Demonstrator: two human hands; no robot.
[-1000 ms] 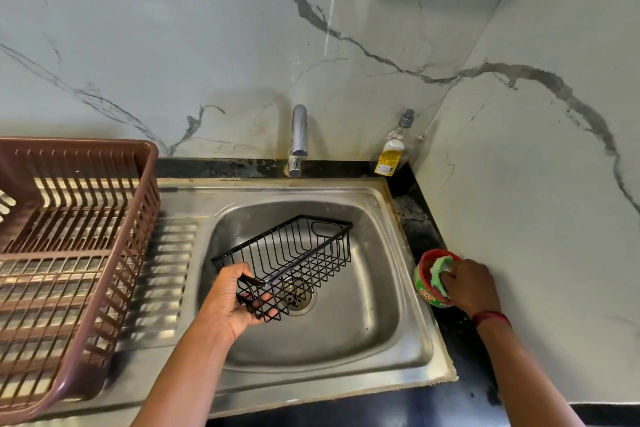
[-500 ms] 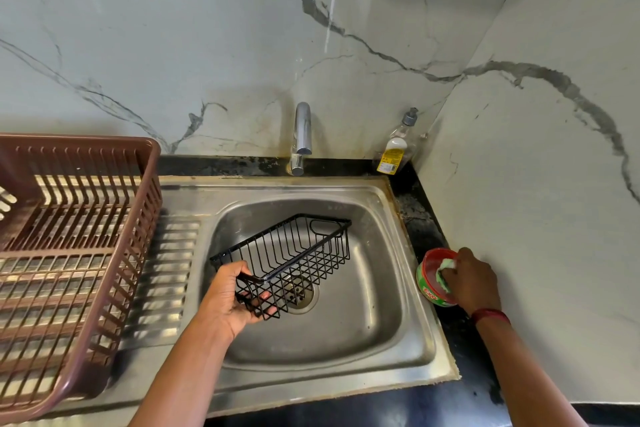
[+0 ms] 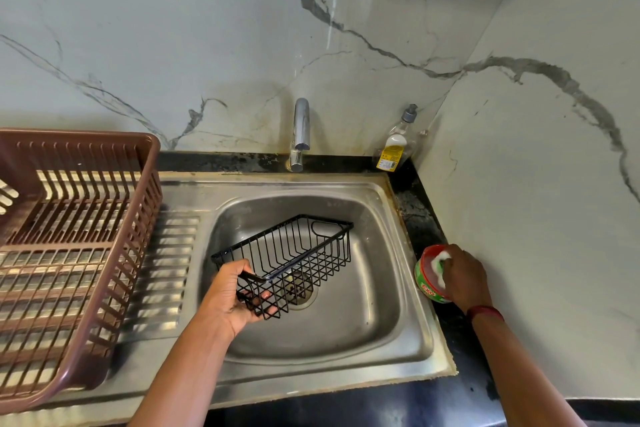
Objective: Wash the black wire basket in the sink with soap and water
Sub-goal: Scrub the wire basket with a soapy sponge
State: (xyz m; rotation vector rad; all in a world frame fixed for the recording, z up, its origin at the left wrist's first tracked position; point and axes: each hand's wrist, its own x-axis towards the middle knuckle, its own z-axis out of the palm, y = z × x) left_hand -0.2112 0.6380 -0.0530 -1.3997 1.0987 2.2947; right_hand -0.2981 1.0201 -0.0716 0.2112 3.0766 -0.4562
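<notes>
Between my hands the sink (image 3: 363,333) basin lies open; a brown rack (image 3: 69,253) blocks left, a tap (image 3: 300,132) stands beyond.

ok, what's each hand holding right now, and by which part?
Left hand grips the black wire basket by its near end rim, above the sink. Right hand presses a scrub pad into the soap tub.
</notes>
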